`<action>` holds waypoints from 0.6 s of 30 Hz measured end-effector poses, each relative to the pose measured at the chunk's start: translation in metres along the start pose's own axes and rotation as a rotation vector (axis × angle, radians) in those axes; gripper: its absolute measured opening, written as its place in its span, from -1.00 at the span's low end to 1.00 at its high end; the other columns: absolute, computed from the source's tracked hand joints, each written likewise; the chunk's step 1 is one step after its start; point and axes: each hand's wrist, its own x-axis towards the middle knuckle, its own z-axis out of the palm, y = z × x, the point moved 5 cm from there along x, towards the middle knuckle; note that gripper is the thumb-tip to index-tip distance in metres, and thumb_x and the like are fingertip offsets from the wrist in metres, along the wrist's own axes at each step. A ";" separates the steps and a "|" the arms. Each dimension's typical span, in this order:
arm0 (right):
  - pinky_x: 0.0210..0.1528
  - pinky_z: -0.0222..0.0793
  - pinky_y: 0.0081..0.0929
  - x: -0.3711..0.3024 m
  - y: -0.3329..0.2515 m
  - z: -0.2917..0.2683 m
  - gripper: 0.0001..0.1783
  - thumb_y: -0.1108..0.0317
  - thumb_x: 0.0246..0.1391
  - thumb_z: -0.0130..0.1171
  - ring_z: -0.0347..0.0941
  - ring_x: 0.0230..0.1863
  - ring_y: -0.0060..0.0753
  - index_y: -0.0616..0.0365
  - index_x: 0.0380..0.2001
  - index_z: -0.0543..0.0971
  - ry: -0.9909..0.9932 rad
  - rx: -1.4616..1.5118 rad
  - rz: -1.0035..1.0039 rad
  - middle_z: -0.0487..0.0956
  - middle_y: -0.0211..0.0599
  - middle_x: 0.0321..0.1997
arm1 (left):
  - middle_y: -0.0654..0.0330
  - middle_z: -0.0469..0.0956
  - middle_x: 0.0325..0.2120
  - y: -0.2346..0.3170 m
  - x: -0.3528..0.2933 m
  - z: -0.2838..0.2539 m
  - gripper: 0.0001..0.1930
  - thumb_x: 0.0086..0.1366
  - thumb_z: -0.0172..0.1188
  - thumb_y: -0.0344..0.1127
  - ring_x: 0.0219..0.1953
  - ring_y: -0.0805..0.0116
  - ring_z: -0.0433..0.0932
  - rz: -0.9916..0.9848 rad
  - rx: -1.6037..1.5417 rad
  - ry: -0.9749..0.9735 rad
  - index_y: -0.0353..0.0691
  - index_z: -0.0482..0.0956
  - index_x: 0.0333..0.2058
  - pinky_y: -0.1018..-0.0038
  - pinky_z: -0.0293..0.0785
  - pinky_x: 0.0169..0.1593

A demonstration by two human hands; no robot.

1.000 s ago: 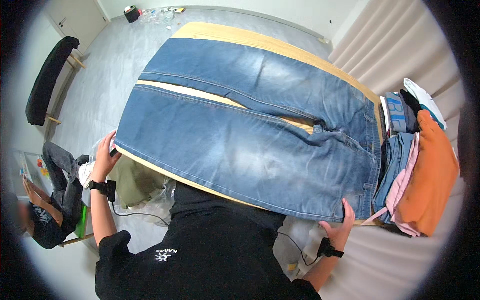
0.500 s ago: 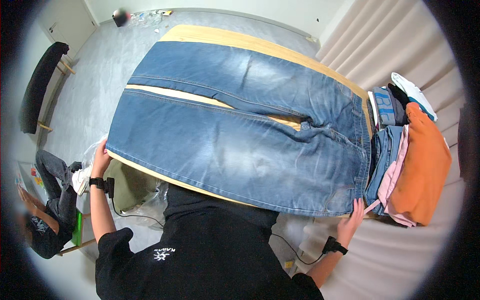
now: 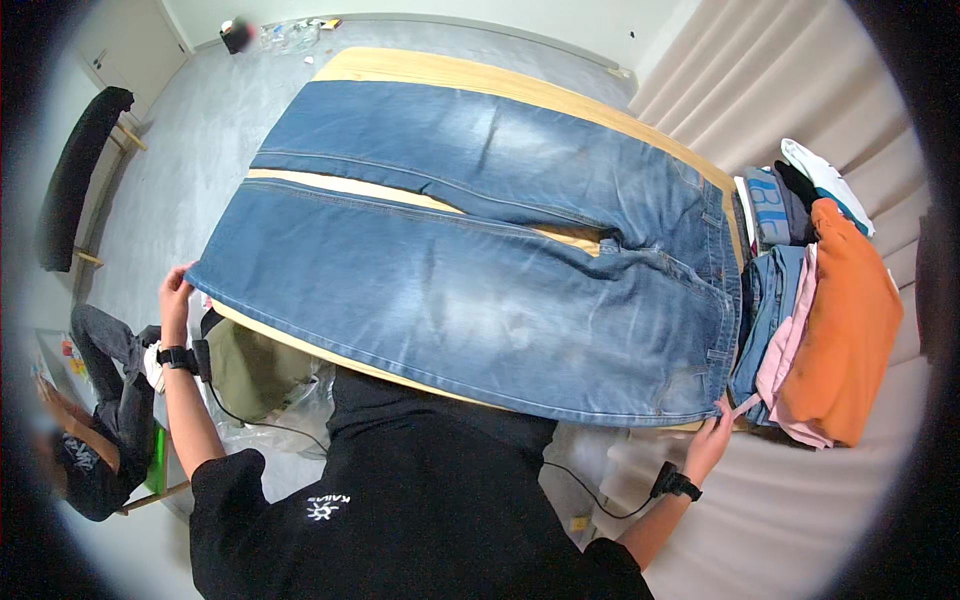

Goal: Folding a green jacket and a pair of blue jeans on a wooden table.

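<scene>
A pair of blue jeans (image 3: 470,290) lies spread across a wooden table (image 3: 420,68), legs toward the left and waistband toward the right. The two legs are parted by a narrow gap where the wood shows. My left hand (image 3: 176,287) pinches the near leg's hem corner, drawn out past the table's left edge. At the near end of the waistband, my right hand (image 3: 715,425) has its fingers closed on the jeans' corner. Each of my wrists wears a black strap with a small device and a cable.
Folded clothes lie at the table's right end, among them an orange garment (image 3: 842,325), a pink one (image 3: 785,380) and folded jeans (image 3: 765,310). An olive bundle (image 3: 258,370) in clear plastic sits below the near edge. A seated person (image 3: 105,400) is at the left, beyond a black-covered bench (image 3: 85,180).
My left hand has moved left, pulling the near leg's hem outward from the table. My right hand has shifted slightly and closed on the waistband corner.
</scene>
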 end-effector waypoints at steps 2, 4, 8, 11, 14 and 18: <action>0.21 0.13 -0.30 0.002 0.003 -0.002 -0.70 0.59 0.02 -0.16 0.30 0.13 -0.05 0.24 -0.14 0.41 0.075 0.043 0.121 0.44 -0.09 0.04 | 0.37 0.53 -0.32 0.014 0.006 -0.013 -0.89 0.27 0.11 -0.35 -0.23 0.58 0.46 0.055 -0.028 0.047 -0.20 0.53 -0.25 0.62 0.33 -0.05; 0.21 0.13 -0.32 0.004 0.028 0.004 -0.69 0.59 0.03 -0.18 0.32 0.11 -0.09 0.25 -0.13 0.41 0.127 0.141 0.138 0.44 -0.10 0.04 | 0.42 0.48 -0.41 0.026 0.014 -0.028 -0.92 0.28 0.12 -0.33 -0.33 0.63 0.42 0.086 -0.051 0.073 -0.18 0.51 -0.31 0.65 0.33 -0.19; 0.15 0.15 -0.45 0.008 0.060 -0.002 -0.64 0.49 0.07 -0.13 0.34 0.03 -0.34 0.25 -0.05 0.44 0.134 0.455 0.234 0.46 -0.23 0.01 | 0.47 0.41 -0.46 0.076 0.020 -0.029 -0.88 0.31 0.12 -0.27 -0.39 0.70 0.35 0.183 -0.123 0.118 -0.15 0.45 -0.36 0.72 0.26 -0.28; 0.10 0.18 -0.53 0.007 0.051 -0.006 -0.63 0.38 0.10 -0.06 0.34 0.00 -0.43 0.22 -0.02 0.49 0.131 0.706 0.336 0.48 -0.31 -0.03 | 0.46 0.39 -0.47 0.095 0.032 -0.052 -0.88 0.31 0.13 -0.27 -0.39 0.69 0.35 0.257 -0.168 0.130 -0.13 0.41 -0.35 0.72 0.27 -0.30; 0.12 0.18 -0.48 0.006 0.046 -0.013 -0.60 0.36 0.14 -0.08 0.35 0.04 -0.38 0.27 0.03 0.43 0.170 1.000 0.365 0.47 -0.27 0.04 | 0.44 0.40 -0.44 0.115 0.048 -0.063 -0.93 0.30 0.11 -0.34 -0.37 0.70 0.38 0.227 -0.192 0.070 -0.15 0.42 -0.32 0.72 0.30 -0.30; 0.18 0.14 -0.43 0.015 -0.012 -0.036 -0.62 0.35 0.16 -0.07 0.33 0.09 -0.35 0.31 0.01 0.43 0.261 0.934 0.240 0.45 -0.19 0.08 | 0.43 0.41 -0.41 0.152 0.058 -0.049 -0.87 0.27 0.11 -0.37 -0.35 0.67 0.40 0.219 -0.140 0.021 -0.19 0.43 -0.21 0.71 0.31 -0.23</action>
